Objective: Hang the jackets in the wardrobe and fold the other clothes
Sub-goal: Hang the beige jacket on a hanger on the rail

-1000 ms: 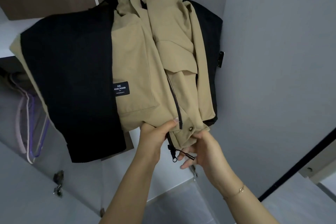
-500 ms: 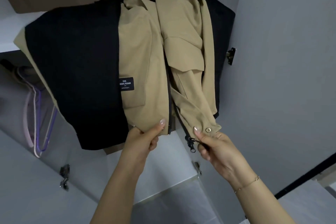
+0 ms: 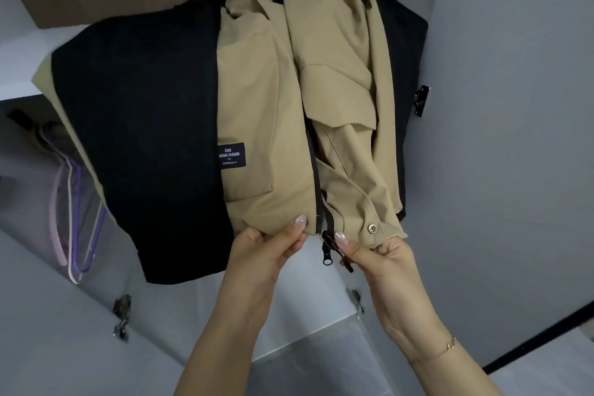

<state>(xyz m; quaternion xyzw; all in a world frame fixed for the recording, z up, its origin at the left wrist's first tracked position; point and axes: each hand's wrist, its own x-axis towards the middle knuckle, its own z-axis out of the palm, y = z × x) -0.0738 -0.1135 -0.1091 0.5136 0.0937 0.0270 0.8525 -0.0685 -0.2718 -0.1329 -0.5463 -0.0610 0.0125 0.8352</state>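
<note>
Both hands [image 3: 321, 254] pinch the jacket [image 3: 273, 138] hem (zipper [image 3: 326, 249] between), wardrobe wall [image 3: 498, 138] just right.

Home wardrobe: grey doors [image 3: 514, 138], hinges [image 3: 421, 102], empty hangers [image 3: 75, 222], hanging jacket [image 3: 257, 106].

The jacket [image 3: 257, 100] hung in the wardrobe, front facing the camera, tan at the centre with black panels on both sides. A small black label (white lettering, "CHIC CASUALFASHION") sat on the tan panel above and left of the grip. The black zip ran up from the grip, its two halves meeting at the hem. The zip pull [image 3: 327, 249] dangled just below the hem, between the two holding points. A brass snap [image 3: 372, 228] showed directly above the right-side hold.
</note>
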